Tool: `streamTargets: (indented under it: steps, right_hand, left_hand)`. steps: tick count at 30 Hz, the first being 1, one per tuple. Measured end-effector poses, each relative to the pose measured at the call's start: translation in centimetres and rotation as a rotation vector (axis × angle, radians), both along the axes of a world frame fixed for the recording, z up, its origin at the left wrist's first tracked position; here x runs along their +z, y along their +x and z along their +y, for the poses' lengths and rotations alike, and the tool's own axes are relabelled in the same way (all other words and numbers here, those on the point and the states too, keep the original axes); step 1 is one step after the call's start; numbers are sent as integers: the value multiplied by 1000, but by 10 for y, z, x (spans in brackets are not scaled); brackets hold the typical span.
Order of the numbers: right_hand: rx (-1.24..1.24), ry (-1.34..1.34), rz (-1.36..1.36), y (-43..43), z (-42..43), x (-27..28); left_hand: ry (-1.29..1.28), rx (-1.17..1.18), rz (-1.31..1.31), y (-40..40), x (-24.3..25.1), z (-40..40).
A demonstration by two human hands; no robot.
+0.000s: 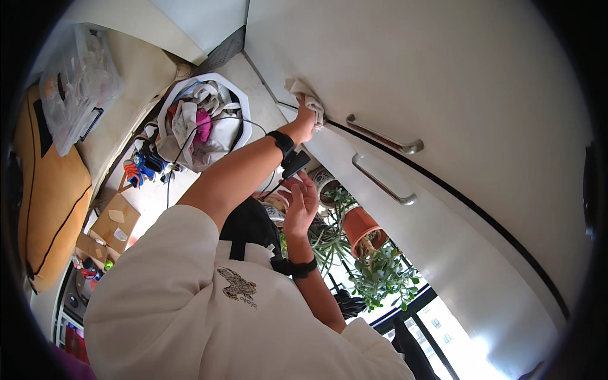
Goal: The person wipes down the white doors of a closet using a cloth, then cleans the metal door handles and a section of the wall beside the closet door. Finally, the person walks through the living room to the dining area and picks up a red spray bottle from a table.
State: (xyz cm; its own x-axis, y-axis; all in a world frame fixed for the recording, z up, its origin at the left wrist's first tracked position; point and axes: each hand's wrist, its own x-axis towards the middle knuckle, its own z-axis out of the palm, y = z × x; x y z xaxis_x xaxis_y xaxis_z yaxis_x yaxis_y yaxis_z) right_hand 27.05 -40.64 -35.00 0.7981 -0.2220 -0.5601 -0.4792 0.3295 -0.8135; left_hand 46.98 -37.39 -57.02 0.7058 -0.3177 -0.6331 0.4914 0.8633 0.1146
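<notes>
My left hand [306,118] grips a beige cloth [299,88] and presses it against the edge of a large white door [427,71], probably a refrigerator's, beside the dark gap between two doors. A black strap [282,142] circles my left wrist, with a black device [295,164] hanging just below it. My right hand [301,204] is close under that device, palm turned up, fingers loosely bent and apart, with nothing visible in it. Another black strap [301,268] is around my right wrist. Two metal bar handles [384,135] [382,180] stick out from the doors.
A white octagonal bin [244,102] full of fabric and bags stands on the floor, a thin black cable [183,156] crossing it. Shoes [140,166] and cardboard boxes [116,221] lie to the left. Potted plants [363,230] stand below the doors. A clear plastic box [80,85] rests upper left.
</notes>
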Motion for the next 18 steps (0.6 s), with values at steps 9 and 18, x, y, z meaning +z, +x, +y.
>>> streamTargets:
  steps: [9, 18]
  right_hand:
    - [152, -109, 283, -106, -125, -43]
    - [499, -585, 157, -132, -173, -29]
  left_hand:
    - [282, -25, -97, -32, 117, -31]
    - [175, -251, -117, -97, 118, 2]
